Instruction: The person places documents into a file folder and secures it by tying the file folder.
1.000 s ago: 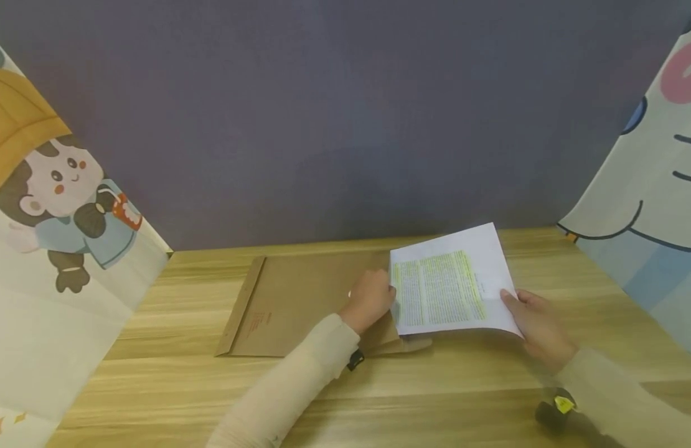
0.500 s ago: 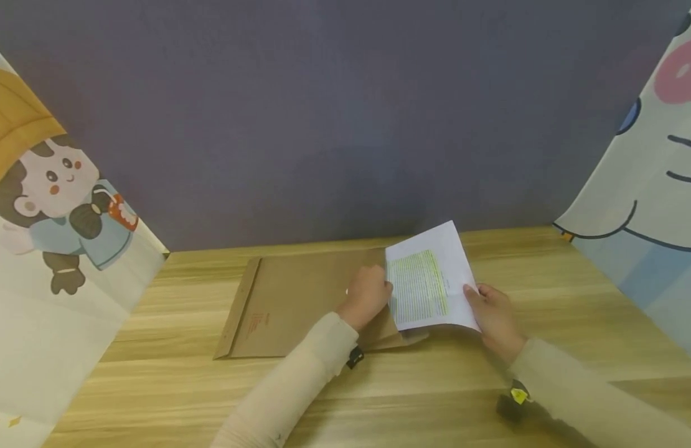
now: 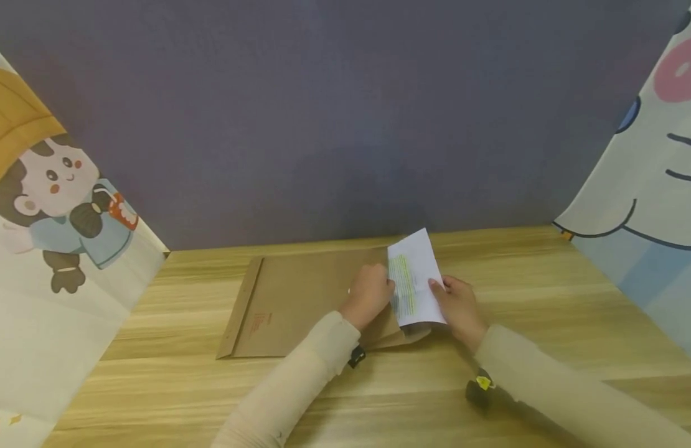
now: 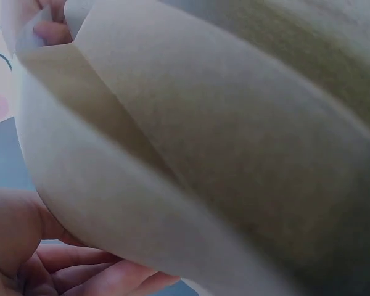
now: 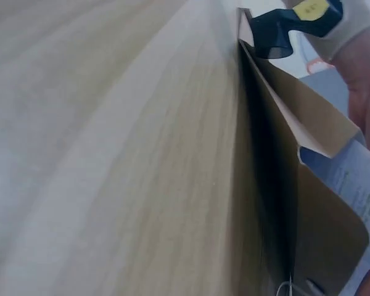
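Note:
A brown kraft paper document envelope [image 3: 306, 298] lies on the table, its mouth to the right. My left hand [image 3: 370, 292] grips the upper edge of that mouth, thumb and fingers curled round it. A white sheet of paper [image 3: 426, 267] with yellow-highlighted print stands partly inside the mouth; its left part is hidden. My right hand [image 3: 460, 308] pinches the sheet's right edge, thumb on top. In the right wrist view, the envelope's flap [image 5: 327, 228] stands out from the opening, overlapping the sheet [image 5: 351, 179]. The left wrist view shows the parted envelope layers [image 4: 246, 123] close up.
The wood-grain table [image 3: 172, 386] runs back to a dark grey panel [image 3: 345, 124]. Cartoon-printed sheets hang at the left [image 3: 71, 186] and right [image 3: 670, 155]. A thin string [image 5: 290, 287] shows near the envelope's opening.
My right hand has moved left with the paper, and much less of its printed text shows beyond the envelope mouth. The left hand keeps its grip in nearly the same place.

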